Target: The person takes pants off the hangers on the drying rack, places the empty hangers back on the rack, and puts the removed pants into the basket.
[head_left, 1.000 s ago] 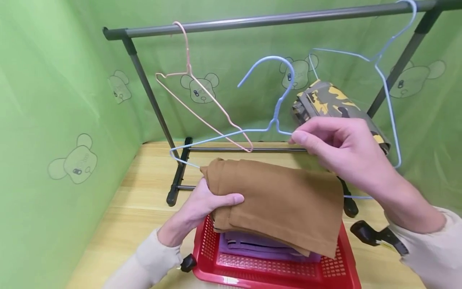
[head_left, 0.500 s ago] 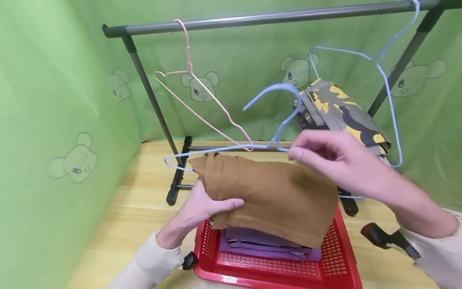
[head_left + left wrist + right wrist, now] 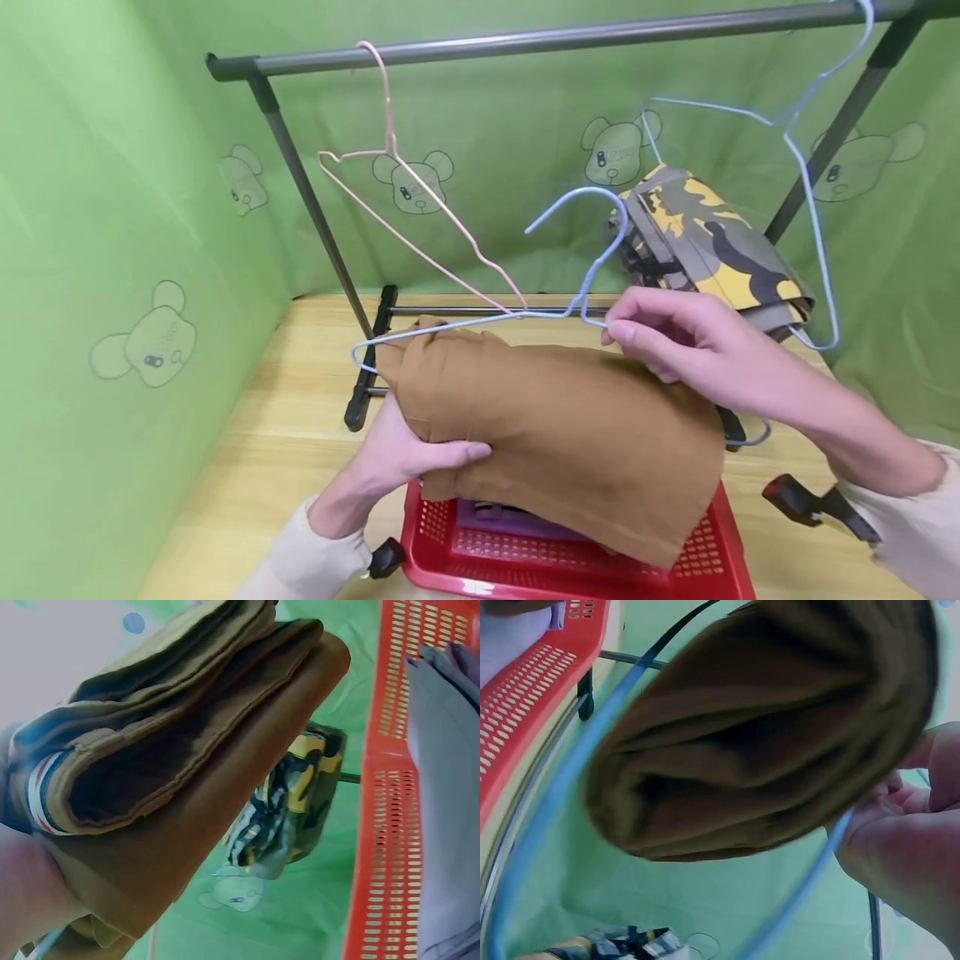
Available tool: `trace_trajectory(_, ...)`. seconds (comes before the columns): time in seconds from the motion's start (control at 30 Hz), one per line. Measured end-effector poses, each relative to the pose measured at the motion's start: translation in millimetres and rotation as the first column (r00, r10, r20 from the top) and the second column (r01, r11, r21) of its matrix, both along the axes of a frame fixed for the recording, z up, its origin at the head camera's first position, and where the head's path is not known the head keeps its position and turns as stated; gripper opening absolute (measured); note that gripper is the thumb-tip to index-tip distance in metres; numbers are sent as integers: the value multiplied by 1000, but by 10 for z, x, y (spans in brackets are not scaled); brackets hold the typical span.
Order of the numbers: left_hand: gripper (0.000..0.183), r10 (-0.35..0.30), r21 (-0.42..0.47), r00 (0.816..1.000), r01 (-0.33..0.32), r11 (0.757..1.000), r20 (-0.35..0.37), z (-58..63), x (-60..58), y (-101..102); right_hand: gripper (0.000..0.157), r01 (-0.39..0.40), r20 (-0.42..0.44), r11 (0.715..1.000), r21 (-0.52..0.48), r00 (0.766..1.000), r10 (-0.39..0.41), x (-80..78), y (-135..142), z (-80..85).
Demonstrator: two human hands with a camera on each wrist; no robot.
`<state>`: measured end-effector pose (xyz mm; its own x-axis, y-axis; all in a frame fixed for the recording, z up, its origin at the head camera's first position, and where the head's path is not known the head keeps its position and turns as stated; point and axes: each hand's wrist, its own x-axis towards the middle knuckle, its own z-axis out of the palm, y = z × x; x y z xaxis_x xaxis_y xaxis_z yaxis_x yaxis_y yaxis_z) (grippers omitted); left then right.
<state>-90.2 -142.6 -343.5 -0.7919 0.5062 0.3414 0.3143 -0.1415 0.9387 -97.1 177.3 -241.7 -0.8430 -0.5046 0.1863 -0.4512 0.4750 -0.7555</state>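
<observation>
Folded brown trousers (image 3: 555, 425) lie over the lower bar of a blue hanger (image 3: 584, 293). My left hand (image 3: 401, 450) grips the left end of the trousers, thumb in front and the other fingers hidden behind the cloth. With thumb and fingertips my right hand (image 3: 697, 333) pinches the hanger's right shoulder just beside its neck. The hook points up and to the left, below the rail. In the left wrist view the trousers (image 3: 202, 802) show stacked folds and a striped band inside. From the right wrist the blue wire (image 3: 559, 787) loops around the rolled trousers (image 3: 765, 750).
A red basket (image 3: 737, 546) with folded purple clothing (image 3: 517, 521) stands below the trousers. Behind is a rack with a metal rail (image 3: 562, 36). On it hang a pink hanger (image 3: 442, 207) at left and another blue hanger bearing camouflage clothing (image 3: 727, 242) at right.
The held hanger has dropped lower, its hook now farther below the rail, and my right hand has come down with it. The trousers have shifted slightly left and down, covering more of the basket.
</observation>
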Motion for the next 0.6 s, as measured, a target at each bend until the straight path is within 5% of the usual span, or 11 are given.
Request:
trace_trajectory(0.2, 64, -86, 19, 983, 90, 996, -162, 0, 101, -67, 15, -106, 75, 994, -5, 992, 106, 20, 32, -128)
trace_trajectory(0.6, 67, -240, -30, 942, 239, 970, -237, 45, 112, 29, 21, -182, 70, 981, 62, 982, 177, -6, -63, -247)
